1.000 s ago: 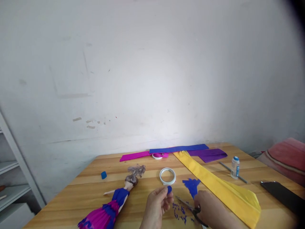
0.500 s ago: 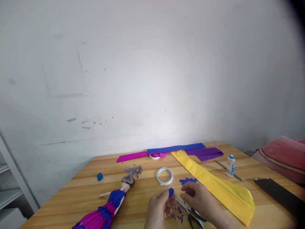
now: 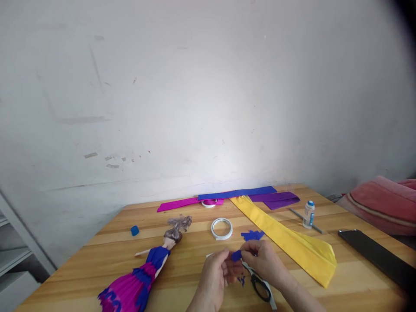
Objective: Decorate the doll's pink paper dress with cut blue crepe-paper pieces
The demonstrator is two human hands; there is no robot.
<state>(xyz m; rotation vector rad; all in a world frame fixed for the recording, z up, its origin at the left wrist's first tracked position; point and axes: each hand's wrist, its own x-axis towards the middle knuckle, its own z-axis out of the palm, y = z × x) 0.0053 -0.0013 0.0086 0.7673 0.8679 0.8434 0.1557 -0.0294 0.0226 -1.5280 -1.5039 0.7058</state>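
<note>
Our left hand (image 3: 214, 277) and right hand (image 3: 261, 260) are pinched on opposite edges of a small blue piece of paper (image 3: 236, 255), held up between them above the table (image 3: 182, 286). Our other left fingers are loosely curled. By our right wrist we see scissors (image 3: 261, 289), with blue scraps (image 3: 241, 281) beside them. Beyond lies a tape roll (image 3: 223, 237); to the left, a doll (image 3: 143, 277). Farther right stands a blue-capped bottle (image 3: 308, 215), upright; we cannot tell how full it is.
</note>
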